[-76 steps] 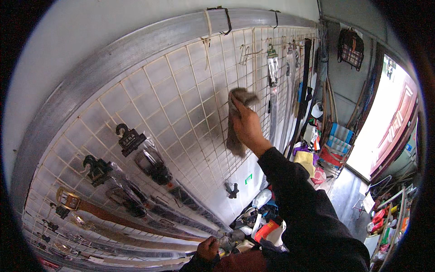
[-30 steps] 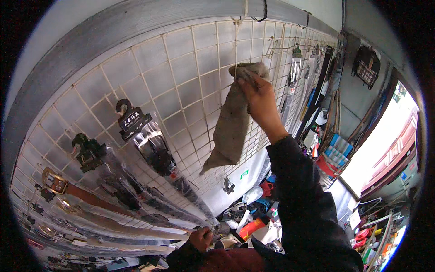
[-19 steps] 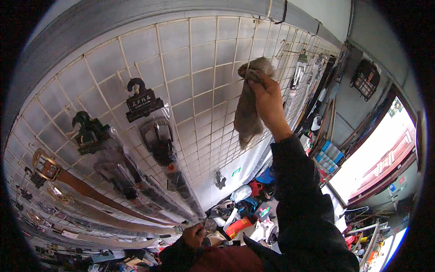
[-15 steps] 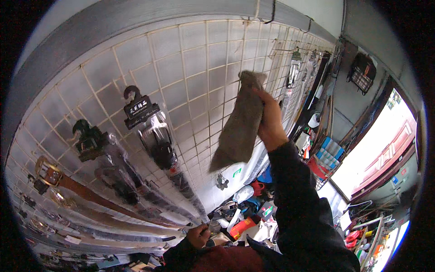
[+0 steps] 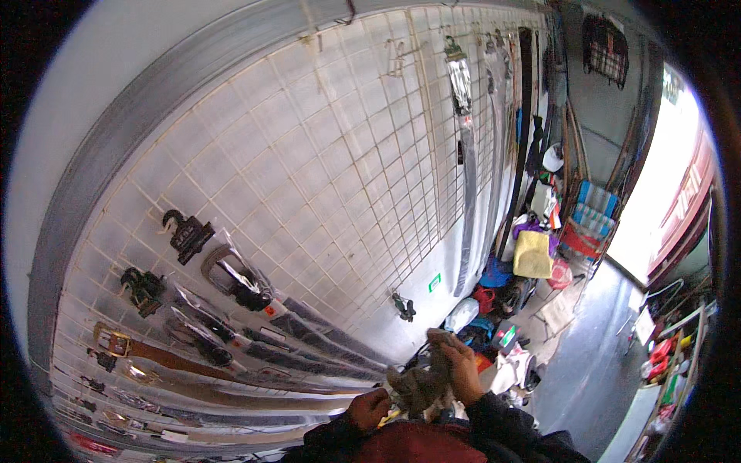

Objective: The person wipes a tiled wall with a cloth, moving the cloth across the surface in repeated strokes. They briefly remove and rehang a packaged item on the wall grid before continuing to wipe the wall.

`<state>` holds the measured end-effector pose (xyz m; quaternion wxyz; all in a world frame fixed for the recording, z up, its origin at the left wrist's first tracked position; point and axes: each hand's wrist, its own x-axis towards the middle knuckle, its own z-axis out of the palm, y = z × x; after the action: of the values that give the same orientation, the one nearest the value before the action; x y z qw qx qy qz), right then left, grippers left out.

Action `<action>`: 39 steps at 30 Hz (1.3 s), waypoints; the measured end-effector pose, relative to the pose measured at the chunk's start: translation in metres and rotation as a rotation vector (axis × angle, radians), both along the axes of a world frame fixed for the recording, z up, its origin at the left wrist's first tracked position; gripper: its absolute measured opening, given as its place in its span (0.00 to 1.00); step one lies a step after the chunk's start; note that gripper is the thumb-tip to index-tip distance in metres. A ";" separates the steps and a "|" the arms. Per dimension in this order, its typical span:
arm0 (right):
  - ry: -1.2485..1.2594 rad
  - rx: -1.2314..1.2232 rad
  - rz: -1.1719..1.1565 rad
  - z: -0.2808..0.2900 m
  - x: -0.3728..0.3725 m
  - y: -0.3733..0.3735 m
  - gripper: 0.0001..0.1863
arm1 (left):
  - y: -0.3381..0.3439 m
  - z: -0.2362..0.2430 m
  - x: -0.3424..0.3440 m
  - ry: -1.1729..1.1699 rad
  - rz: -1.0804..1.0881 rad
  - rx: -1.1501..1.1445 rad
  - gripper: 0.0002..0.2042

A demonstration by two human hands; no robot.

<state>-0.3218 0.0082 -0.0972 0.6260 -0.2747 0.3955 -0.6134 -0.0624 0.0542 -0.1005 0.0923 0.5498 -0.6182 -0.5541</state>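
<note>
A crumpled grey-brown cloth (image 5: 423, 383) is bunched low in front of me. My right hand (image 5: 463, 376) is closed round its upper right side. Just left of the cloth is my left hand (image 5: 370, 409), its fingers curled; whatever they hold, if anything, does not show. Beyond my hands rises a white wire grid (image 5: 309, 177) fixed to a pale wall. Belts in clear sleeves hang from it on black hooks, among them a dark belt (image 5: 247, 285) and a brown belt with a gold buckle (image 5: 116, 343).
Piled bags and goods, including a yellow cloth item (image 5: 532, 255), lie on the floor along the wall. A blue and red folding chair (image 5: 590, 224) stands near the bright doorway (image 5: 648, 185). Shelving with small colourful goods (image 5: 671, 363) is at the right edge.
My right hand has brought the cloth down from the grid to beside my left hand, and the cloth is now crumpled. The view has shifted, showing more floor on the right.
</note>
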 end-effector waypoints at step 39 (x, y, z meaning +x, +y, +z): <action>0.021 -0.095 0.090 0.052 -0.023 0.059 0.20 | -0.030 0.046 -0.103 0.431 -0.071 -0.163 0.25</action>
<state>-0.3448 0.0669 -0.0455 0.6350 -0.3278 0.3598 -0.5999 -0.1650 0.0242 -0.0544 0.2466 0.3874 -0.6459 -0.6098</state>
